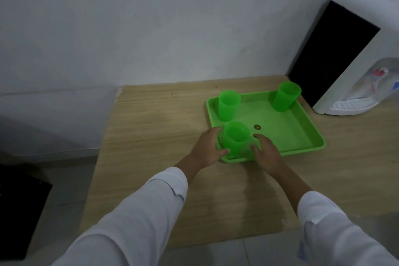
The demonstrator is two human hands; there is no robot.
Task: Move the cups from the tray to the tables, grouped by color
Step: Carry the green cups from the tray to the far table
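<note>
1. Tray (302, 134) – green, square-ish, sits on wooden table (151, 136) toward its far right corner, w/ wall behind
2. Three green cups stand upright in tray: near cup (235, 138) at near-left corner, far-left cup (228, 104) at far-left corner, far-right cup (286, 96) at far-right corner
3. Rest of tray floor is bare apart from a small dark round mark (257, 127) near its middle
4. Left hand (208, 150) is at left side of near cup, over tray's left rim – fingers (212, 131) curled toward cup, thumb at its lower front; looks like touching but can't tell if gripped
5. Right hand (266, 151) is at right side of same cup, over tray's near rim, fingers spread loosely & pointing at cup; small gap shows btwn fingertips and cup wall
6. Both hands thus flank near cup, neither clearly closed on it
7. Both arms wear white long sleeves (151, 211), reaching in from bottom of view
8. White water dispenser (354, 56) w/ black side panel stands at table's right edge, just beside tray's far-right corner
9. Dark object (19, 211) sits low at left, off the table; too dim to tell what it is
</note>
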